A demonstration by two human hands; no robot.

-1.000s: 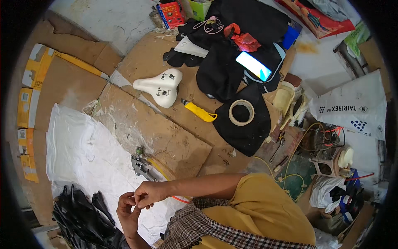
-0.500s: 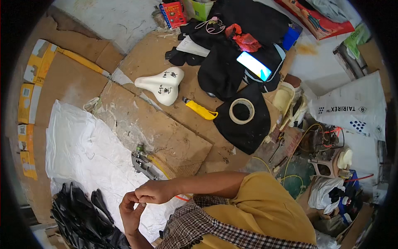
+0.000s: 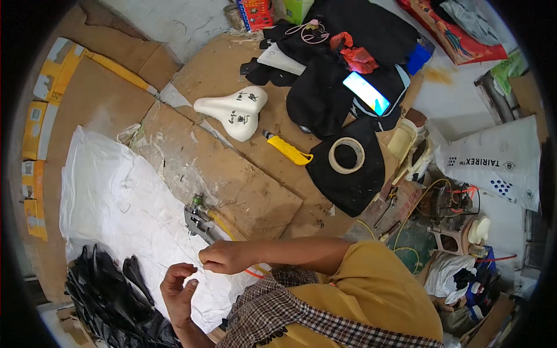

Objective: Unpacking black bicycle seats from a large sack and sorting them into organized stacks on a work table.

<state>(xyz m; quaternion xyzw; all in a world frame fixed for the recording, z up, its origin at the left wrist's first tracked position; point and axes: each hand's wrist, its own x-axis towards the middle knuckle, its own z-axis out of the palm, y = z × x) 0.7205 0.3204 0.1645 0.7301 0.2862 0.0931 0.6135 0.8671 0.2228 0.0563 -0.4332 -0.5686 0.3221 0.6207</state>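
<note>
My right hand [image 3: 223,257] is closed, thumb and fingers pressed together; anything pinched in it is too small to make out. Just below and to its left, my left hand [image 3: 178,290] has thumb and forefinger curved apart, with a gap between them. The two hands do not touch. Both are over a crumpled white sheet [image 3: 125,214]. Close beyond my right hand lies a grey metal hand tool [image 3: 200,223] with a green fitting and a yellow hose. A heap of glossy black pieces [image 3: 110,296] is left of my left hand.
On the cardboard [image 3: 232,185] lie a white bicycle saddle [image 3: 237,113], a yellow utility knife [image 3: 288,149] and a tape roll [image 3: 346,155] on black fabric [image 3: 354,191]. A lit phone [image 3: 366,93] rests on more black cloth. Cables and a white sack [image 3: 493,162] are at the right.
My hands have come apart: the right moved slightly right and up, the left slightly left, its fingers opening. The view has shifted a little.
</note>
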